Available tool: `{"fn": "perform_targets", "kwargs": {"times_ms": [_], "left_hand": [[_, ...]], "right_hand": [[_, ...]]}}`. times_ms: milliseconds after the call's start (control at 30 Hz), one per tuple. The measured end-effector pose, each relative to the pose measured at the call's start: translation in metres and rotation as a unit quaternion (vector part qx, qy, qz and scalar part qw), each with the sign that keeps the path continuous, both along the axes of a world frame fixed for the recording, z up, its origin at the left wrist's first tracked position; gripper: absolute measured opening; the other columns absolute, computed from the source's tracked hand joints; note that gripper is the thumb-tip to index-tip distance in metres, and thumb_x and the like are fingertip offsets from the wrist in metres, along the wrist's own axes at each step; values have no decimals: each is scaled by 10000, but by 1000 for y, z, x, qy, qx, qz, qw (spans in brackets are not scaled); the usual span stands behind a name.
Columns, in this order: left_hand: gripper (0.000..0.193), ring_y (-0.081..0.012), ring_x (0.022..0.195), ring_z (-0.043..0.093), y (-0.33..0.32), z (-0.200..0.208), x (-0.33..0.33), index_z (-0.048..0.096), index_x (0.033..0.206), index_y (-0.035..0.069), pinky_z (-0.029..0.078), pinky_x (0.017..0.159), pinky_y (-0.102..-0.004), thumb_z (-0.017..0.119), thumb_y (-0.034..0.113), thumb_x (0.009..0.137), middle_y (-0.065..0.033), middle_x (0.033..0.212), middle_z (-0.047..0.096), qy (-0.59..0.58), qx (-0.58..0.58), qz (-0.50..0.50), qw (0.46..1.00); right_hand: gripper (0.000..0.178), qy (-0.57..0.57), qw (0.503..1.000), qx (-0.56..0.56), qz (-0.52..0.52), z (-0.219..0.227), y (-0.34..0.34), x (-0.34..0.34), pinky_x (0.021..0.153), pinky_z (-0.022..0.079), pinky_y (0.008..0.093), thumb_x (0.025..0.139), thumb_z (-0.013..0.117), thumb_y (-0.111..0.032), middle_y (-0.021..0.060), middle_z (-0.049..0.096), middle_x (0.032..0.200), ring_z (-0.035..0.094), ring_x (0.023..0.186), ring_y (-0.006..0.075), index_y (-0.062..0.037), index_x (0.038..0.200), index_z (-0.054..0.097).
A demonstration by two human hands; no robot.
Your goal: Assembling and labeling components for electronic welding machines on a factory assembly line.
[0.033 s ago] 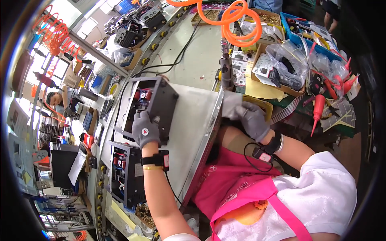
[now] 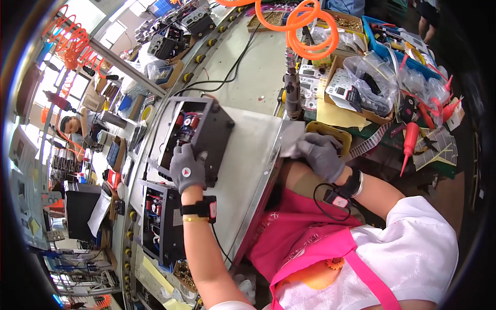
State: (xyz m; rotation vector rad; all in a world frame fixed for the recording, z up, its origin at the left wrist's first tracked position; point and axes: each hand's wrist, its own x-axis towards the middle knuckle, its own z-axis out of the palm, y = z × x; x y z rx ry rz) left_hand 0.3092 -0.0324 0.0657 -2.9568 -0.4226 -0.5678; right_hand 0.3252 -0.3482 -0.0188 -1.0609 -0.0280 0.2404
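My left hand (image 2: 187, 168), in a grey glove, is closed on the near edge of a black open-framed electronic device case (image 2: 216, 132). Red and dark components show inside that case. A second black device case (image 2: 173, 227), also open at one side, stands nearer to me, beside my left wrist. In a matching grey glove, my right hand (image 2: 321, 156) pinches a thin flat grey piece (image 2: 292, 138) over the table's right edge; its material is unclear. Just beyond the piece is a yellow tray (image 2: 338, 138).
An air screwdriver (image 2: 292, 93) hangs upright on a coiled orange hose (image 2: 315, 31). Cartons, a blue bin (image 2: 374, 26) and a red squeeze bottle (image 2: 409, 139) crowd the right. A black cable (image 2: 227, 80) crosses the table (image 2: 253, 82). Another person (image 2: 77, 126) sits far left.
The far end of the case under my left hand has swung slightly to the right. My right hand has shifted a little left and nearer with the flat grey piece.
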Motion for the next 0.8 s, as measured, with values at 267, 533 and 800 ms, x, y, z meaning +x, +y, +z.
{"fn": "perform_targets", "kwargs": {"times_ms": [267, 533, 800], "left_hand": [[543, -345, 844, 582, 4, 18, -36, 568, 987, 40, 467, 727, -430, 803, 311, 579, -137, 904, 567, 73, -92, -140, 983], [715, -301, 817, 606, -18, 11, -28, 528, 989, 100, 475, 690, -405, 788, 560, 508, -107, 897, 598, 42, -24, -90, 995], [704, -307, 723, 614, -14, 2, -14, 540, 1052, 136, 473, 658, -405, 768, 569, 546, -90, 785, 636, 45, -21, -122, 991]], "right_hand": [[228, -164, 920, -138, 328, 4, 74, 41, 743, 456, 229, 848, 651, -207, 2, 660, 818, 556, 781, 50, -6, 949, 689], [265, -219, 902, -147, 343, -19, 125, 73, 719, 457, 240, 838, 672, -236, -11, 662, 806, 538, 752, 49, -13, 980, 685], [280, -220, 901, -196, 319, -21, 134, 85, 603, 437, 234, 826, 688, -273, -8, 572, 669, 507, 640, 60, 3, 873, 692]]}}
